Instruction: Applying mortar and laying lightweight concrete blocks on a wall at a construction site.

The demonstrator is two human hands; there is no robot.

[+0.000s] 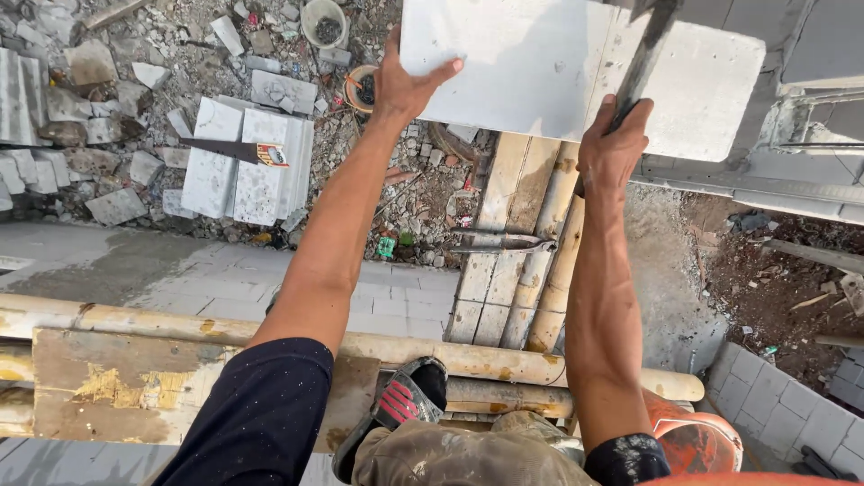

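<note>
A large pale grey lightweight block (540, 63) is held up in front of me, high above the ground. My left hand (405, 83) grips its left edge, thumb on the face. My right hand (614, 144) is closed on the handle of a dark metal tool (646, 49) that lies across the block's face; the tool's upper end runs out of the picture. I stand on bamboo scaffold poles (540, 360), with my sandalled foot (405, 400) on them.
Far below lie stacked grey blocks (247, 162) with a hand saw (236, 151) on top, rubble, small buckets (324, 20) and a block wall (378, 297). A wooden plank (135, 382) rests on the poles at left. An orange bucket (697, 441) sits by my right leg.
</note>
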